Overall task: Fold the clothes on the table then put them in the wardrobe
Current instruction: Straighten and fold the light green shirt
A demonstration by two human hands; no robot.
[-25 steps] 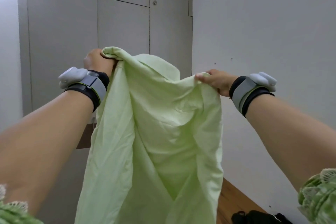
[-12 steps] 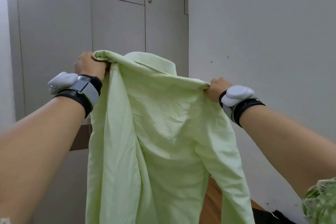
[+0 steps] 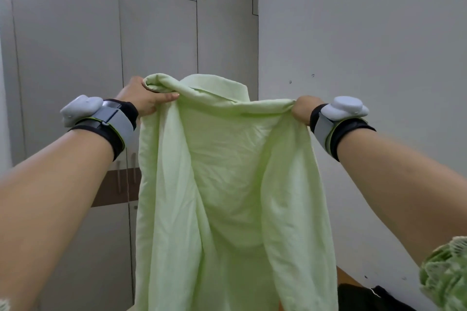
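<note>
No brand, label or writing can be read on anything in view.

The pale green shirt [image 3: 227, 184] hangs in the air in front of the person, held up by its two shoulders. Its long axis runs straight up and down: the collar points up, the body and hem fall out of the bottom of the view. The shoulder line runs left to right, almost level, a little higher on the left side.

The left hand [image 3: 141, 98] has a closed grip on the left shoulder, fingers curled over a bunched roll of cloth and the thumb lying along its underside. The right hand [image 3: 302, 110] grips the right shoulder, knuckles up, the cloth gathered in its fist.

Each wrist carries a black and grey band with a pale pod on top. Behind the shirt stands the grey wardrobe [image 3: 156, 33], doors shut. At the lower right a corner of the wooden surface [image 3: 347, 279] shows, with a dark garment [image 3: 366, 298] lying on it.
</note>
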